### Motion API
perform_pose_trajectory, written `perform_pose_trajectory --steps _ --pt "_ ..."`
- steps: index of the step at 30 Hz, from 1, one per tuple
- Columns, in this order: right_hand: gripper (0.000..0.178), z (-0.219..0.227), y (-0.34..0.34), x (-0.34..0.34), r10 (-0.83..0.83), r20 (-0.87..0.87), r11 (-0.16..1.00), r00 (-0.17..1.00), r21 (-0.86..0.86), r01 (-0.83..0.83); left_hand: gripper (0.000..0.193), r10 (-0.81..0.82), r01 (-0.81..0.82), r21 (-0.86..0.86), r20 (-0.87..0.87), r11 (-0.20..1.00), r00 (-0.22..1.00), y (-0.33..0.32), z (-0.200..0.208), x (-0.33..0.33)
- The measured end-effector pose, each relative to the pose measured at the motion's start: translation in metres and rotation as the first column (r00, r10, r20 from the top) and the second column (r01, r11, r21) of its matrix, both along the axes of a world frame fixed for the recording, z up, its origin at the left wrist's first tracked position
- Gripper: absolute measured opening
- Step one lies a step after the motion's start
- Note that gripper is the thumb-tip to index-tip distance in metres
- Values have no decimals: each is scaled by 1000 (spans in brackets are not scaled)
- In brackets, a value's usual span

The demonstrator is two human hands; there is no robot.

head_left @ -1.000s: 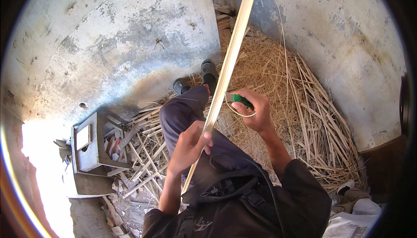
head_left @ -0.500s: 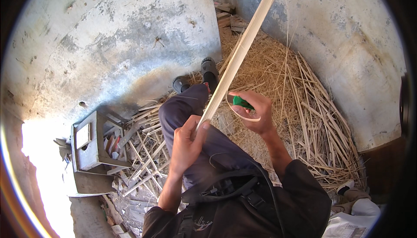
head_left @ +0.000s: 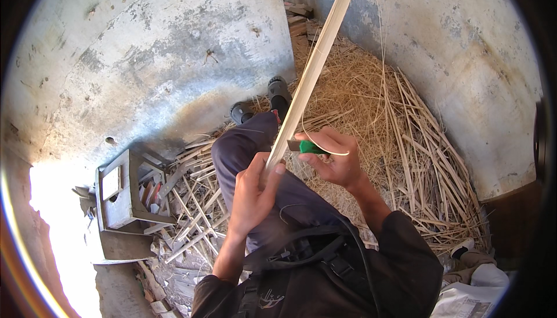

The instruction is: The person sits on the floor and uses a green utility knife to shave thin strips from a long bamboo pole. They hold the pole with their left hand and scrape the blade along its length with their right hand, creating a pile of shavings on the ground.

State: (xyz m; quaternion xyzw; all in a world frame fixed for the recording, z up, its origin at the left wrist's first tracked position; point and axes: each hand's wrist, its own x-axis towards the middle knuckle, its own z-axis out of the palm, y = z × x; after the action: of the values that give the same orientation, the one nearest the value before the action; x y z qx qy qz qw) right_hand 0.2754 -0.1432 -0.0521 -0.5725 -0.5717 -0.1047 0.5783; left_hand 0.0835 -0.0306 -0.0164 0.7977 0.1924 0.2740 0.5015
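Note:
My left hand (head_left: 253, 193) is closed around the lower end of a long pale wooden strip, likely split cane or bamboo (head_left: 316, 66). The strip slants up and away to the right, past the top of the view. Gripped in my right hand (head_left: 339, 158) is a small knife with a green handle (head_left: 311, 147). Its short dark blade points left and lies at the strip's right edge, just above my left hand. A thin curled shaving (head_left: 326, 151) bends across the fingers of my right hand.
A heap of straw-like shavings (head_left: 348, 86) covers the floor ahead, with long split sticks (head_left: 435, 173) along its right side. Worn walls (head_left: 191, 34) close in the corner. At left stands a wooden stool-like box (head_left: 125, 193). My legs (head_left: 246, 138) stretch out below the strip.
My right hand has moved left and slightly down, bringing the knife blade to the strip near my left hand. The strip has shifted slightly left.

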Motion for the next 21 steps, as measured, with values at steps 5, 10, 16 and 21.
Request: perform_pose_trajectory --steps 5,10,16,21 --pt "38 7 -5 -8 -18 63 996 998 -86 23 24 -19 21 43 -53 999 998 -5 17 1" --pt "37 3 -2 -11 -36 53 995 998 -89 40 33 -39 38 57 23 998 999 -3 8 2" --pt "37 3 -1 -10 -78 85 995 993 -49 83 28 -57 56 -27 -31 998 998 -1 8 -1" --pt "39 0 2 -7 -92 134 996 987 16 91 23 -70 68 -61 -25 996 997 -1 4 -1"
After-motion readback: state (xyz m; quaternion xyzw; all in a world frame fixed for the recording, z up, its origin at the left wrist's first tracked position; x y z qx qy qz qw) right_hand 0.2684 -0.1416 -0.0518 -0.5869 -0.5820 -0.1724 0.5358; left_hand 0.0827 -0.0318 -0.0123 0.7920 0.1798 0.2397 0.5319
